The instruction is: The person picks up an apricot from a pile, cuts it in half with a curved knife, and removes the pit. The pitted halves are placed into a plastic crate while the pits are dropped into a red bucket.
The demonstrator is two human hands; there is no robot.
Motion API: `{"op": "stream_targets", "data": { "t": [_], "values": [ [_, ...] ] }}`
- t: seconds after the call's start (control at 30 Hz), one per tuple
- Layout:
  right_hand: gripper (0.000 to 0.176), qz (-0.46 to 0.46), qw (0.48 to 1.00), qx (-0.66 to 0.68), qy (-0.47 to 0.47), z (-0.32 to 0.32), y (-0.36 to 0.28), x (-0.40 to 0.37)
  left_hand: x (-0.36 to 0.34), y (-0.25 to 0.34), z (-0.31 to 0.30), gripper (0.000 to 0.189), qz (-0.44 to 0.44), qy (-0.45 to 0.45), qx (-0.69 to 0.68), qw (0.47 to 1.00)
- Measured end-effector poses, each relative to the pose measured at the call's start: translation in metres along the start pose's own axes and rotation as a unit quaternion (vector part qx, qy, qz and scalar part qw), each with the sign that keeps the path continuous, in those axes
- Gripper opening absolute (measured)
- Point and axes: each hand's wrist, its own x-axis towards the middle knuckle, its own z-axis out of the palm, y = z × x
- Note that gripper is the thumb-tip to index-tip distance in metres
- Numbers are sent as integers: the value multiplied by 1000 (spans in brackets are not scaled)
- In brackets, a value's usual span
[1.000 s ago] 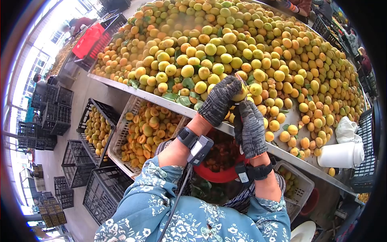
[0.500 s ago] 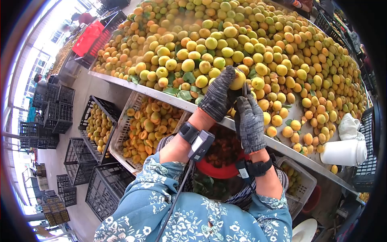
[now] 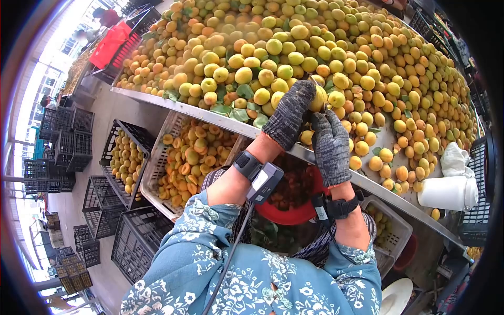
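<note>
We grip apricot in left hand, above near table edge; right hand closed on seeming knife (blade barely shows). Likely cutting; next move calls for steady fruit, clear fingers.

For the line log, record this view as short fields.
left hand: gloved hand gripping one yellow fruit
right hand: gloved hand at that fruit; its grip unclear
table: metal table heaped with whole fruit and some leaves
white crate: crate, partly filled with split fruit
basin: red basin near the knees, dark contents
right end: white container beside white bag
</note>
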Motion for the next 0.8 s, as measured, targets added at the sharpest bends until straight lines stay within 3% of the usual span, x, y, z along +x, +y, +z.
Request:
{"op": "stream_targets", "data": {
  "t": [0.03, 0.07, 0.1, 0.13, 0.2, 0.23, 0.3, 0.33, 0.4, 0.47, 0.53, 0.67, 0.73, 0.8],
  "values": [
    [31, 1, 1000, 1, -1, -1, 6, -1, 3, -1, -1, 28, -121, 11, -153, 981],
    [30, -131, 976, -175, -9, -5, 15, -2, 3, -3, 0, 28, -122, 12, -153, 981],
    [30, -257, 904, -342, -17, -6, 17, -2, 4, -2, 2, 29, -145, 34, -181, 972],
    [30, -256, 904, -341, -17, -6, 18, -3, 5, -2, 4, 29, -167, 56, -208, 962],
    [30, -107, 965, -223, -85, -4, 12, -5, 9, -5, 4, 30, -182, 72, -206, 959],
    [30, -106, 966, -221, -85, -2, 1, -6, 10, -3, 5, 31, -195, 87, -205, 955],
    [31, 158, 987, -12, -31, 2, -23, -8, 13, 11, 2, 32, -193, 97, -244, 945],
    [31, 159, 987, -12, -31, 1, -14, -9, 14, 17, 2, 34, -191, 106, -282, 934],
    [23, 70, 995, -37, -60, 2, 6, -9, 15, 11, 1, 37, -207, 112, -291, 927],
    [22, 94, 992, -50, -73, 0, 5, -9, 15, 13, 3, 40, -237, 117, -326, 908],
    [25, 167, 984, 24, -50, 1, -2, -7, 13, 18, 4, 41, -249, 102, -327, 906],
    [26, 145, 988, 27, -45, 6, 4, -5, 7, 0, 11, 46, -275, 78, -319, 904],
    [26, 202, 961, 186, 16, 11, 6, -2, 0, -7, 8, 47, -278, 78, -318, 903],
    [26, 168, 967, 190, 20, 13, 8, -1, 1, -6, 10, 49, -272, 64, -311, 908]
  ]
}}
